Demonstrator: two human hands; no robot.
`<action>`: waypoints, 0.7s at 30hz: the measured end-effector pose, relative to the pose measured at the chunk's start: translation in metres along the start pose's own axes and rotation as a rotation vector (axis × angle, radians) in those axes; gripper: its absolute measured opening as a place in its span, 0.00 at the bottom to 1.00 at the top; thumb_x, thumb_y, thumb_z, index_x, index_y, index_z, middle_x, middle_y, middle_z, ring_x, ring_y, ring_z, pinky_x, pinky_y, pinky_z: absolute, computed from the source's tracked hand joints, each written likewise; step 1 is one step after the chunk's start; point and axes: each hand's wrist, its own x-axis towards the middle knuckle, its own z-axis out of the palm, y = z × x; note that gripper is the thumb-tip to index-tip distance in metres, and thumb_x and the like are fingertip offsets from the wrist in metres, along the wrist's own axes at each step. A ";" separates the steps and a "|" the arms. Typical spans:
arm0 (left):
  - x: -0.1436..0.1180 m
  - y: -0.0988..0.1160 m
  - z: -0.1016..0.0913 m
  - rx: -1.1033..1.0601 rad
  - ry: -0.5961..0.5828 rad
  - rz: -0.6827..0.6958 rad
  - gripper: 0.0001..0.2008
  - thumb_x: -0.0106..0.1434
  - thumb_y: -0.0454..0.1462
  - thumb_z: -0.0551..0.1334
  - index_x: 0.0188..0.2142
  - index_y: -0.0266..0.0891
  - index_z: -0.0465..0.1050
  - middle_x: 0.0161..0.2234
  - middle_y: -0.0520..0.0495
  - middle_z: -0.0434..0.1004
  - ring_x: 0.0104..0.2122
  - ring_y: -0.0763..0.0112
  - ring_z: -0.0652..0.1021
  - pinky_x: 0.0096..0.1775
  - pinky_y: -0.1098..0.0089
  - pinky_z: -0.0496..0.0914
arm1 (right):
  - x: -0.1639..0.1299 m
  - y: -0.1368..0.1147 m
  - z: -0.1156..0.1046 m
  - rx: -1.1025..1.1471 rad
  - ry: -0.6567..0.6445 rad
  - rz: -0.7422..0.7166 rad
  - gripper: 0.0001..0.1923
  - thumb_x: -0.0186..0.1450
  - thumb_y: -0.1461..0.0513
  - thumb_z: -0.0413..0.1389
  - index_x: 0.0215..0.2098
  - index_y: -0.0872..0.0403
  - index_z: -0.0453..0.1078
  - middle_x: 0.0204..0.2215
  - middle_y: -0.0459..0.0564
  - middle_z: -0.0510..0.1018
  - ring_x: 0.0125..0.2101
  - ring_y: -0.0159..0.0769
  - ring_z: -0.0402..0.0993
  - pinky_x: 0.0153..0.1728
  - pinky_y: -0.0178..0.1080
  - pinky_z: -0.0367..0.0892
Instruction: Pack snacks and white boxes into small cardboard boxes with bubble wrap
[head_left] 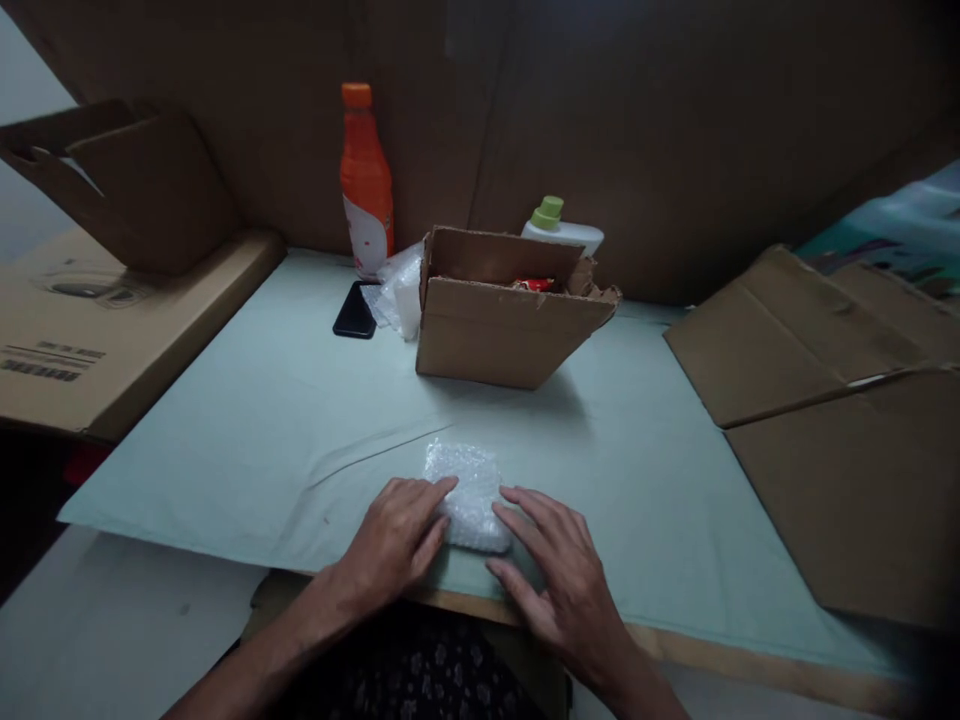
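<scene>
A flat packet of clear bubble wrap (472,505) lies on the pale green cloth near the front edge; what is inside it, if anything, cannot be made out. My left hand (397,530) rests at its left side, index finger and thumb parted and touching the wrap, the other fingers bent. On the opposite side is my right hand (559,565), fingers spread, the fingertips at the packet's right edge and the thumb lower, near the cloth. Neither hand is closed round the packet.
Behind the packet stands an open cardboard box (487,335) with something red inside. Around it are an orange bottle (367,185), a green-capped white bottle (562,230), a dark phone (355,312) and crumpled bubble wrap (405,290). More cardboard boxes (847,440) flank the table (262,420).
</scene>
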 end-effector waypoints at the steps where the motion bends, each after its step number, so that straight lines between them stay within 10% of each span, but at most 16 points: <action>1: 0.006 -0.004 0.001 0.031 0.000 -0.023 0.20 0.68 0.33 0.55 0.59 0.41 0.64 0.42 0.42 0.78 0.40 0.60 0.76 0.43 0.55 0.74 | 0.000 0.000 0.002 -0.051 -0.004 -0.038 0.21 0.68 0.60 0.58 0.59 0.50 0.68 0.57 0.57 0.75 0.56 0.51 0.70 0.52 0.54 0.68; 9: -0.013 -0.001 0.005 -0.449 0.242 -0.451 0.32 0.68 0.46 0.59 0.67 0.44 0.51 0.54 0.37 0.71 0.47 0.60 0.78 0.46 0.58 0.77 | 0.022 0.015 0.023 0.134 0.069 0.116 0.16 0.69 0.64 0.54 0.54 0.50 0.71 0.45 0.54 0.82 0.45 0.45 0.77 0.46 0.49 0.72; 13: -0.020 0.008 0.010 -0.828 0.074 -0.554 0.45 0.65 0.50 0.59 0.71 0.39 0.35 0.53 0.35 0.73 0.47 0.60 0.79 0.46 0.60 0.77 | 0.019 0.009 0.016 0.368 -0.019 0.193 0.13 0.68 0.62 0.56 0.50 0.48 0.75 0.42 0.53 0.82 0.44 0.43 0.79 0.45 0.46 0.75; 18: -0.003 0.019 0.011 -0.848 0.031 -0.540 0.43 0.59 0.44 0.63 0.70 0.43 0.46 0.49 0.43 0.76 0.38 0.65 0.79 0.43 0.64 0.76 | 0.004 0.014 0.004 0.538 -0.036 0.290 0.28 0.64 0.54 0.60 0.62 0.47 0.67 0.61 0.57 0.72 0.58 0.49 0.71 0.54 0.49 0.72; 21: 0.004 0.019 0.009 -0.838 -0.094 -0.438 0.42 0.60 0.42 0.64 0.70 0.44 0.49 0.41 0.46 0.79 0.33 0.65 0.79 0.37 0.66 0.76 | -0.003 0.025 0.001 0.773 -0.164 0.379 0.28 0.65 0.48 0.58 0.61 0.48 0.68 0.51 0.55 0.80 0.48 0.46 0.79 0.46 0.43 0.76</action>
